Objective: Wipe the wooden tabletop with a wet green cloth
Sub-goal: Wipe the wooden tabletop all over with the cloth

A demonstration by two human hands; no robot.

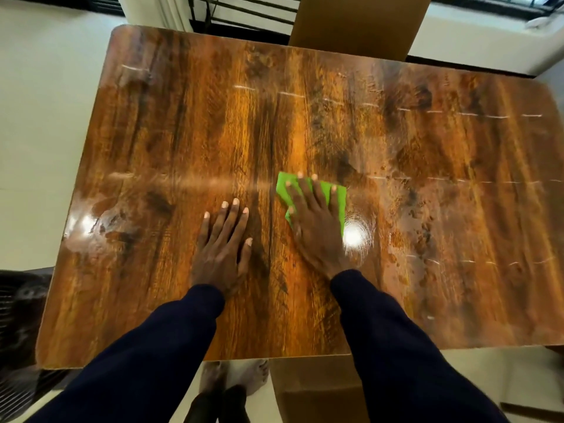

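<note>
The glossy wooden tabletop (305, 123) fills most of the head view, with wet streaks and lamp glare on it. A folded green cloth (337, 196) lies flat near the table's middle. My right hand (317, 221) presses on the cloth with straight, spread fingers, covering most of it. My left hand (224, 242) rests flat on the bare wood just left of the cloth, fingers spread, holding nothing. Both forearms are in dark blue sleeves.
A brown cardboard panel (357, 25) stands at the table's far edge, and another brown box (317, 389) sits on the floor by the near edge. Dark window bars (244, 10) run behind. Light floor surrounds the table; my feet (232, 380) show below.
</note>
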